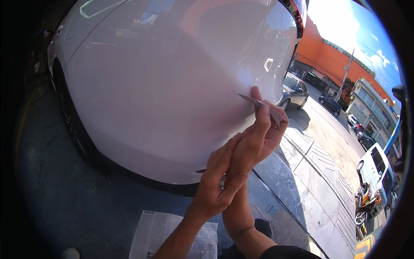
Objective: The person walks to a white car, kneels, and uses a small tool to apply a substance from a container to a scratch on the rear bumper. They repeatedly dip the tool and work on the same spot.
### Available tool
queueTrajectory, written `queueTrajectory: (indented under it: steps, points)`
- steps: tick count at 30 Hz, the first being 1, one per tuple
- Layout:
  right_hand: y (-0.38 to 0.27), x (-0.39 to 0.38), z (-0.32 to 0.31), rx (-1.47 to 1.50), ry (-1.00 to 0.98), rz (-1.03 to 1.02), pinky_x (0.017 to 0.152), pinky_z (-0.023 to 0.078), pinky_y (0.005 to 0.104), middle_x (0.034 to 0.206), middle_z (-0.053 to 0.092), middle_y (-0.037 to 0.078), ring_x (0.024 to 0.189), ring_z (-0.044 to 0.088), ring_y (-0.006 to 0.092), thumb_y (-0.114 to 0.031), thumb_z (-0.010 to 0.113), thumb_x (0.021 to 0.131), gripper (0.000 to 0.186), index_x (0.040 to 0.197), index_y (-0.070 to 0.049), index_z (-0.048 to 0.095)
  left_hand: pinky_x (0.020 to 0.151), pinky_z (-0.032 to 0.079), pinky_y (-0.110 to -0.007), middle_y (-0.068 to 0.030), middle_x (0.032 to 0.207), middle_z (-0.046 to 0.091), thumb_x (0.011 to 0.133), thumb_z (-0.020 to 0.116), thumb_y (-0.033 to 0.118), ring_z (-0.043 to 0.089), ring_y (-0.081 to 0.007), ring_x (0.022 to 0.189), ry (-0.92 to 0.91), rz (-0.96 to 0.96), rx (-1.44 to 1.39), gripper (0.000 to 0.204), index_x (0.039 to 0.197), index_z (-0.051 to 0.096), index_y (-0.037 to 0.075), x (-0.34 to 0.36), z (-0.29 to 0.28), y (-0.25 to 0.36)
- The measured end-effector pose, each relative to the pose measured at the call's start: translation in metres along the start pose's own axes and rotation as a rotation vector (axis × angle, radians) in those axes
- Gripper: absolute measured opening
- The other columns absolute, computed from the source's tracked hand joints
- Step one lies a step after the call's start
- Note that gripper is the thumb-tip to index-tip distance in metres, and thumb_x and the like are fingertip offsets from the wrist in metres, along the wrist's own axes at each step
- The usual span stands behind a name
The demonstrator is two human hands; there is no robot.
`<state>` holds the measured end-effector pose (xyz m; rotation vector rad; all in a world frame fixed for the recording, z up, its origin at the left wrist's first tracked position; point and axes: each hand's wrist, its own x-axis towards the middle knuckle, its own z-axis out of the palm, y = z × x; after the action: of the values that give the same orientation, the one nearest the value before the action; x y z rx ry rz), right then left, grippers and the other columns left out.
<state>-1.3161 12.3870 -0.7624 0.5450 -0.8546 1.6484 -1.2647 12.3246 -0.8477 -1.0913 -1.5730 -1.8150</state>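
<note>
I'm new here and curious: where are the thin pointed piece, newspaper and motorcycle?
Thin pointed piece (pixel 249 99): head view, its pointed half.
Newspaper (pixel 151 232): head view, printed left part.
Motorcycle (pixel 365 201): head view, middle of its body.

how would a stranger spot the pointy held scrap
Find the big pale car body, then the right hand before its right side, the left hand clasping that wrist. Pinched in the right hand is a greyish scrap, told from the printed sheet below by its small size and sharp, left-pointing tip.

Orange building (pixel 317 52) beneath bright sky (pixel 371 36)
</note>
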Motion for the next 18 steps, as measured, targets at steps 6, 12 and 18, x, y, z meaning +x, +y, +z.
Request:
queueTrajectory:
  steps: [6,12,18]
  points:
    - [0.0004,-0.0006,0.0027,0.008,0.011,0.006,0.11,0.05,0.0392,0.111,0.069,0.014,0.125,0.067,0.0323,-0.006,0.059,0.106,0.016,0.12,-0.003,0.051,0.122,0.034,-0.05,-0.019,0.159,0.046,0.106,0.062,0.031,0.043,-0.0368,0.149,0.02,0.005,-0.023,0.066,0.16,0.037,0.002,-0.001,0.0007,-0.0008]
    - [0.003,-0.001,0.0038,-0.006,0.017,-0.021,0.106,0.055,0.0369,0.11,0.069,0.014,0.123,0.068,0.032,-0.003,0.058,0.105,0.015,0.118,-0.003,0.051,0.122,0.035,-0.05,-0.0196,0.159,0.046,0.106,0.061,0.032,0.043,-0.0374,0.149,0.027,-0.01,-0.036,0.066,0.16,0.037,0.002,-0.0024,0.0001,-0.0025]
    - [0.002,-0.0014,0.0074,-0.043,0.016,-0.038,0.103,0.057,0.0359,0.108,0.07,0.015,0.123,0.069,0.031,-0.004,0.059,0.105,0.013,0.116,-0.004,0.051,0.122,0.035,-0.05,-0.0196,0.159,0.047,0.106,0.061,0.032,0.043,-0.0375,0.149,0.031,-0.035,-0.071,0.065,0.16,0.038,0.002,-0.0033,-0.0003,-0.0022]
